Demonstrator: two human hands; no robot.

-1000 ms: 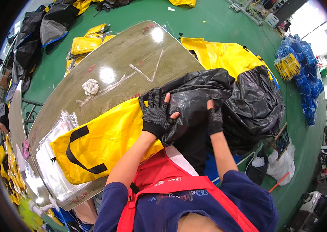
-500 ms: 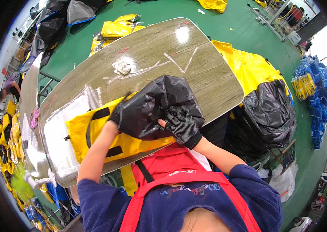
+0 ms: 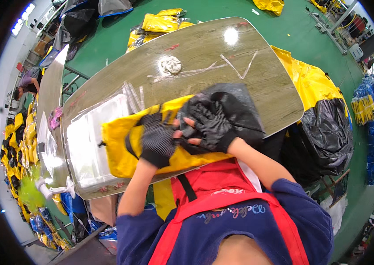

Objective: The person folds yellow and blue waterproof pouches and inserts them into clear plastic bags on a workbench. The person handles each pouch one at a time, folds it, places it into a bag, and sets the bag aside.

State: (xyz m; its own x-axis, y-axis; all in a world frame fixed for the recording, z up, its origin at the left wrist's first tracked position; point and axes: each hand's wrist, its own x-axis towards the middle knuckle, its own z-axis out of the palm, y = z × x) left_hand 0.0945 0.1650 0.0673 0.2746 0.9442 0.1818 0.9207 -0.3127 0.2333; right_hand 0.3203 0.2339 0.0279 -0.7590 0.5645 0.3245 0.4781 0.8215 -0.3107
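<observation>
A yellow and black bag of coated sheet material lies flat across the near side of the table, its black end to the right. On its yellow part rests my left hand, in a black dotted glove with bare fingertips, fingers spread. My right hand, gloved alike, lies with outstretched fingers on the black part. The two hands almost meet at the line between yellow and black. Neither appears to grip the material, though the palms hide what is beneath them.
The wood-patterned table carries clear plastic sleeves at left, a white crumpled clump and clear strips. Packed yellow bundles lie beyond it. A large yellow-black pile stands at right. Another person bends at far left.
The black end has gone from bunched up to lying flatter. My left hand has left its edge and come down on the yellow part, while my right hand has flattened out. The view has shifted.
</observation>
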